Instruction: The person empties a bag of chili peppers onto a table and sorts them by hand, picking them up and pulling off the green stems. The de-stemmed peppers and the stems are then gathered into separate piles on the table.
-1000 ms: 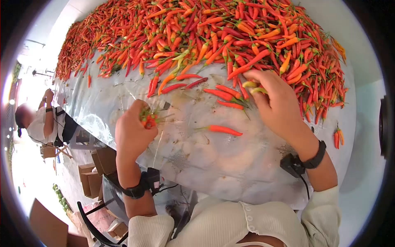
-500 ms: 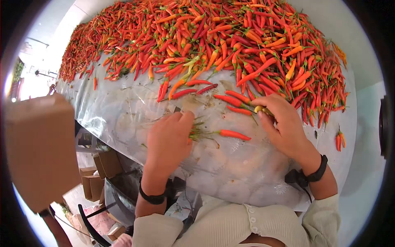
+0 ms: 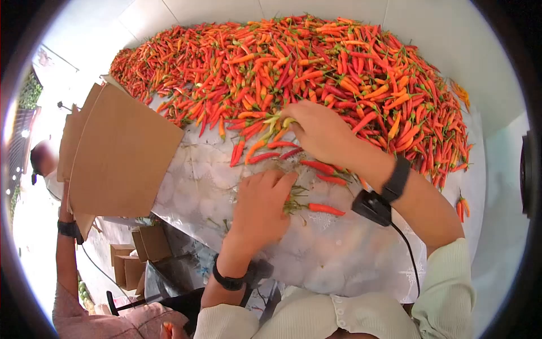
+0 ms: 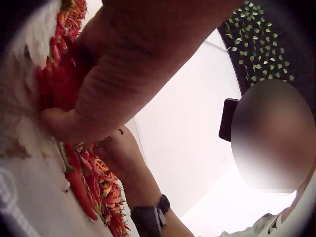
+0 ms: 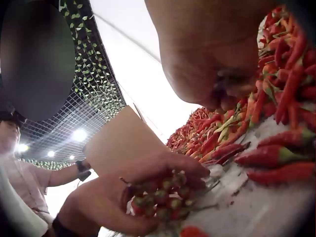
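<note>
My left hand [image 3: 262, 206] grips a bunch of red chili peppers [image 5: 165, 197] low over the plastic-covered table, their green stems sticking out on the right side. At the near edge of the chili heap, my right hand [image 3: 322, 131] pinches a yellow-green chili pepper [image 3: 288, 121]. Right beside those fingertips lies a pale yellow-green chili [image 3: 272, 120] on the heap. A single red chili [image 3: 326, 209] rests on the table just right of my left hand. Several more red chilies [image 3: 319, 167] lie below my right forearm.
A large heap of red and orange chilies [image 3: 254, 73] covers the far side of the table [image 3: 316, 254]. On the left another person [image 3: 68, 248] holds up a cardboard box [image 3: 124, 152] at the table's edge. Open boxes [image 3: 151, 243] stand on the floor. Two chilies [image 3: 463, 208] lie far right.
My left hand has moved right across the table with its bunch. The right hand has gone up and left to the heap's edge. A cardboard box has come in from the left.
</note>
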The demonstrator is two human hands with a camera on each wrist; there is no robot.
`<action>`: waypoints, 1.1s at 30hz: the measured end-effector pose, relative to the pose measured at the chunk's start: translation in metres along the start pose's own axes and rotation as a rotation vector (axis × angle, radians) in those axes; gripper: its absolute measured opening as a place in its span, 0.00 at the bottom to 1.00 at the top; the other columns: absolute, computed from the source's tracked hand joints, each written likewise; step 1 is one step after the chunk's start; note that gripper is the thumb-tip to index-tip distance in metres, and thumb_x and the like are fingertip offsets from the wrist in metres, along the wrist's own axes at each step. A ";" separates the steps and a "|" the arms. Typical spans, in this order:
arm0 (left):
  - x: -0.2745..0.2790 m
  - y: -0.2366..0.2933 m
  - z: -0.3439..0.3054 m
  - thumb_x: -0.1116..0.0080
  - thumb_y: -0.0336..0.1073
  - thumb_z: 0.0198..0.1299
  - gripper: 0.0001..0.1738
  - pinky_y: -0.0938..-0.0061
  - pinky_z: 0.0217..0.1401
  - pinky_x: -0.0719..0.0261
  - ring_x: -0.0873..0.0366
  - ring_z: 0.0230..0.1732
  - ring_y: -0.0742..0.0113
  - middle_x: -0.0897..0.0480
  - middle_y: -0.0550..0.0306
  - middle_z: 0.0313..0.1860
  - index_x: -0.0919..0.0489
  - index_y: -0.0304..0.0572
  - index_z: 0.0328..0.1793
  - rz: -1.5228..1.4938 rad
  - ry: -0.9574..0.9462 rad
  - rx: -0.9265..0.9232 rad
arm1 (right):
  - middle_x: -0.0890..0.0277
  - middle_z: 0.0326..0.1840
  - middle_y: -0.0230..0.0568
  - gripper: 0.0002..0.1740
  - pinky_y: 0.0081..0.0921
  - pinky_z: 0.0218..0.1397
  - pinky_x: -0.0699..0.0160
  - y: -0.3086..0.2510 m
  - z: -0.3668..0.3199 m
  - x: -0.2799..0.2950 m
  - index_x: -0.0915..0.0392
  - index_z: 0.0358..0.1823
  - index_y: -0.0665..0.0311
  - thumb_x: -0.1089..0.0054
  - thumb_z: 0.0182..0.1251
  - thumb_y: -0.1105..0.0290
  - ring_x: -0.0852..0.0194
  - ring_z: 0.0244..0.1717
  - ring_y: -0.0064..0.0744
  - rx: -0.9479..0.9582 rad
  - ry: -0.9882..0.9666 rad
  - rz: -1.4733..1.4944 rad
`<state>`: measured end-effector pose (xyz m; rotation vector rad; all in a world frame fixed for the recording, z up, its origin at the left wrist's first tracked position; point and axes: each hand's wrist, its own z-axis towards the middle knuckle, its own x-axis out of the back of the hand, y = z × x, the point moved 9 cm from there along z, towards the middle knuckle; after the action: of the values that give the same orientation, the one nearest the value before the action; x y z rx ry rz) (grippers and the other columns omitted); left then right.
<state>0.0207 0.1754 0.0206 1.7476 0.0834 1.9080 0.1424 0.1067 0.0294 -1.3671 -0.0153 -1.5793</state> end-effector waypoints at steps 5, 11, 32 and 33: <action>-0.004 -0.001 -0.001 0.35 0.34 0.36 0.33 0.58 0.57 0.33 0.29 0.54 0.49 0.25 0.50 0.50 0.27 0.41 0.56 -0.077 0.062 -0.053 | 0.30 0.38 0.46 0.12 0.42 0.44 0.26 -0.005 0.035 -0.031 0.20 0.41 0.57 0.48 0.57 0.74 0.26 0.43 0.49 0.128 -0.211 -0.195; -0.007 -0.003 0.003 0.28 0.42 0.38 0.35 0.58 0.57 0.32 0.29 0.54 0.50 0.26 0.51 0.52 0.26 0.42 0.55 -0.153 0.049 -0.052 | 0.32 0.39 0.47 0.08 0.40 0.41 0.24 -0.005 0.043 -0.040 0.21 0.36 0.60 0.43 0.53 0.74 0.24 0.41 0.47 0.168 -0.222 -0.329; -0.012 -0.002 0.014 0.32 0.40 0.42 0.24 0.60 0.54 0.29 0.29 0.51 0.54 0.24 0.56 0.44 0.21 0.46 0.48 -0.119 0.028 -0.030 | 0.29 0.42 0.44 0.11 0.41 0.44 0.25 -0.011 0.046 -0.062 0.24 0.41 0.61 0.41 0.54 0.74 0.25 0.45 0.47 0.186 -0.452 -0.362; -0.012 -0.002 0.014 0.31 0.40 0.41 0.24 0.60 0.54 0.29 0.29 0.51 0.54 0.24 0.56 0.44 0.21 0.46 0.48 -0.124 0.030 -0.030 | 0.29 0.42 0.44 0.11 0.41 0.44 0.25 -0.011 0.047 -0.065 0.23 0.40 0.62 0.41 0.53 0.75 0.25 0.45 0.47 0.193 -0.470 -0.388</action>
<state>0.0351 0.1679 0.0112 1.6548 0.1703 1.8371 0.1598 0.1817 0.0041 -1.6137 -0.7367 -1.4770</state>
